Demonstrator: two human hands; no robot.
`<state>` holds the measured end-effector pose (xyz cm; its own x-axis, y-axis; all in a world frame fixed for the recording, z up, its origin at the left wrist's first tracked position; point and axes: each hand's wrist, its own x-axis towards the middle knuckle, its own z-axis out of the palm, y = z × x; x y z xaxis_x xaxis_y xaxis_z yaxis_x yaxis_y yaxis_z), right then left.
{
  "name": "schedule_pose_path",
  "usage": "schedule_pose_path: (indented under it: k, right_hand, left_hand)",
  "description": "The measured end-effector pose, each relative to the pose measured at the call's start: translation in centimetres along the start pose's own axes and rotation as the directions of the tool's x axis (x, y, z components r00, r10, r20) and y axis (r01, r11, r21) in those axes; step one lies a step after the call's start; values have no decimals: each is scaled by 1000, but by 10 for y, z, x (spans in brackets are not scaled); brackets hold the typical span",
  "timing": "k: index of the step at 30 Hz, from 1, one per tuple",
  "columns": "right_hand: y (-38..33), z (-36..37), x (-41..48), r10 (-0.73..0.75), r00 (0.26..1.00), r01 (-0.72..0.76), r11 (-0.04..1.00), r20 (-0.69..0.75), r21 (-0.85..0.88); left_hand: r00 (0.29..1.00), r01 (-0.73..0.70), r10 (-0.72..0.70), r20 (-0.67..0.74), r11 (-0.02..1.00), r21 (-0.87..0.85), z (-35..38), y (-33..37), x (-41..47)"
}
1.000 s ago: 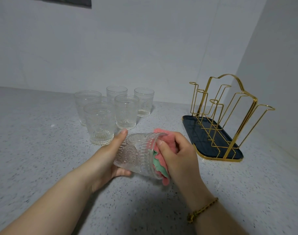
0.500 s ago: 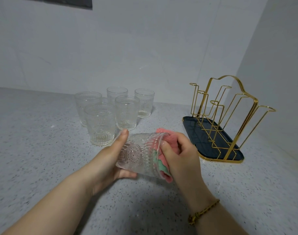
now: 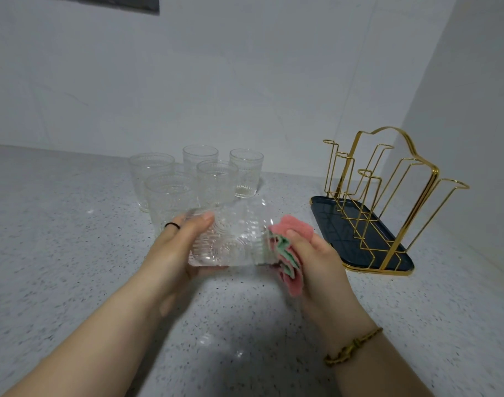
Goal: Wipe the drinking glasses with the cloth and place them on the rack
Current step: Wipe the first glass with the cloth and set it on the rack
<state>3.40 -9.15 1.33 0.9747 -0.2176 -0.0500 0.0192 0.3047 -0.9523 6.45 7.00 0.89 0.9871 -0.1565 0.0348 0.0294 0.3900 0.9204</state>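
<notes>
At the centre of the frame, one glass (image 3: 233, 239) is held on its side above the desk (image 3: 73, 267), gripped round its base end by the left hand (image 3: 173, 247). A pink and green cloth (image 3: 290, 233) is bunched in the grasp of the right hand (image 3: 319, 262) and pressed at the glass's open end; how far inside it reaches cannot be told. Behind the hands, five more glasses (image 3: 170, 193) are stood upright in a cluster, apparently unwiped. At the right, the gold wire rack (image 3: 424, 196) on its dark tray (image 3: 325, 210) is seen bare of glasses. The task is judged barely begun: a first glass is being wiped, and all six are left to be racked.
</notes>
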Motion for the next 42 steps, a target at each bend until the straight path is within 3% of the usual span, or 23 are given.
schedule_pose_path:
  k: [4,10,15,17,20,23,27,31,34,37,39,42]
  right_hand:
    - [-7,-1,-4,143,986,-162,951,91,262]
    - [0,0,0,222,962,-258,931,158,259]
    - [8,1,0,180,968,-218,947,174,235]
    - [6,0,-2,116,982,-149,961,150,233]
    - [0,-1,-5,0,993,-20,986,119,166]
    - [0,-1,-6,-95,984,87,994,148,62]
    - [1,2,-6,-107,985,118,990,136,-73]
    - [4,-1,-3,-58,997,54,995,51,86]
    - [11,-1,2,114,993,-117,973,29,200]
    - [16,8,-1,247,962,-267,943,120,197]
    - [22,14,-3,249,945,-288,942,213,174]
    - [23,14,-5,241,917,-311,932,319,189]
  left_hand:
    - [997,-32,20,-72,984,-172,-4,7,4]
    - [997,-81,80,-15,968,-239,6,-5,2]
    - [994,-105,104,-16,989,-107,14,-11,-2]
    - [992,-123,123,-1,991,57,7,-11,0]
    - [992,-127,113,61,931,342,4,-7,-2]
    - [990,-137,101,103,880,455,2,-6,-1]
    - [989,-142,94,115,815,562,1,-6,-2]
    - [986,-167,152,69,871,462,5,-12,-3]
    - [975,-179,215,-60,912,369,11,-6,-4]
    - [971,-177,217,-104,937,302,14,-8,-7]
    - [977,-125,170,-130,946,299,18,-8,-11]
    - [974,-164,199,-107,948,274,18,-11,-7]
